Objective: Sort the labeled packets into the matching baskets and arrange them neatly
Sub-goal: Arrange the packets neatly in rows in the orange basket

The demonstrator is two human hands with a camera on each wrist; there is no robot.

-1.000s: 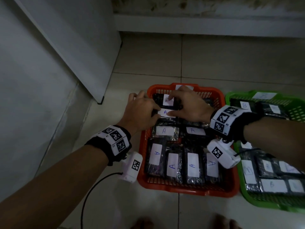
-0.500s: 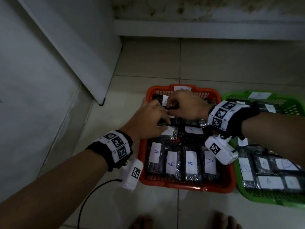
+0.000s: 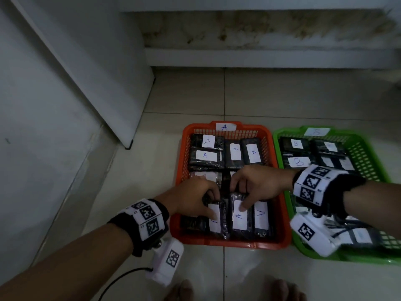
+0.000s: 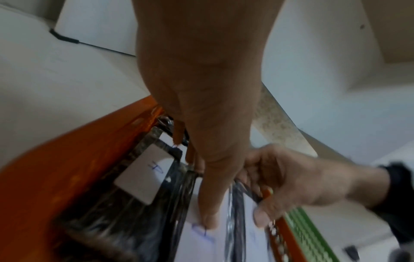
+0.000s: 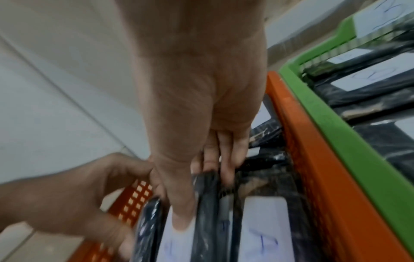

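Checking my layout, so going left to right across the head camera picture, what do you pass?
White door panel → left hand → orange basket → green basket.

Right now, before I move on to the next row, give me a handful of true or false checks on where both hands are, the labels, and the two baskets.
1. Both hands work in the near row of the orange basket. True.
2. The right hand rests its thumb on a packet labelled B. False: that packet's label reads A.
3. The green basket sits to the right of the orange one. True.
4. The tag on the orange basket's far rim reads B. False: it reads A.
5. The left hand is lifted clear of the basket. False: its fingers hold a packet in the near row, thumb on the label.
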